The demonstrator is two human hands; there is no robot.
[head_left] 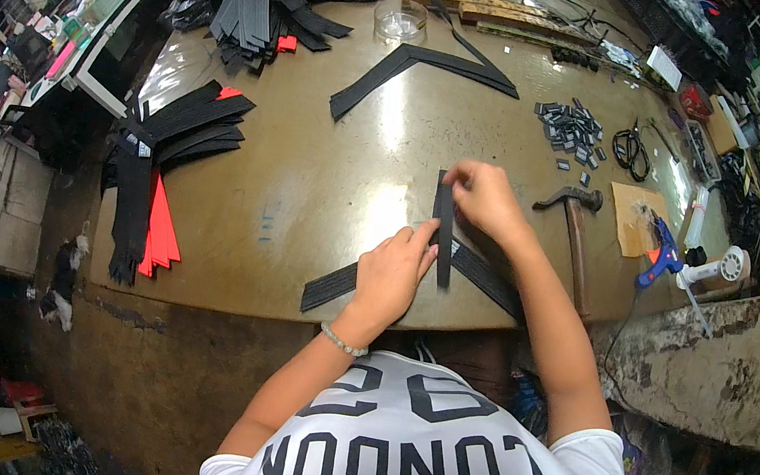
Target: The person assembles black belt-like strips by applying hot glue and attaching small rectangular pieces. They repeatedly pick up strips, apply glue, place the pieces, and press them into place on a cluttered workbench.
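A narrow black strip (442,249) stands nearly lengthwise before me, crossing the peak of a wider, ribbed black band (484,279) that bends like a shallow V near the table's front edge. At the strip's upper end, my right hand (487,198) is closed, pinching it between thumb and fingers. My left hand (391,274) holds the strip lower down with index finger and thumb. The rest of that hand lies over the band's left arm and hides part of it. A small pale label shows on the band beside the strip.
A hammer (578,243) lies right of my right forearm, near a blue glue gun (660,255). Beyond are small dark clips (568,130), scissors (630,152) and another bent black band (411,60). Bundled black strips (184,135) with red pieces (162,230) lie left.
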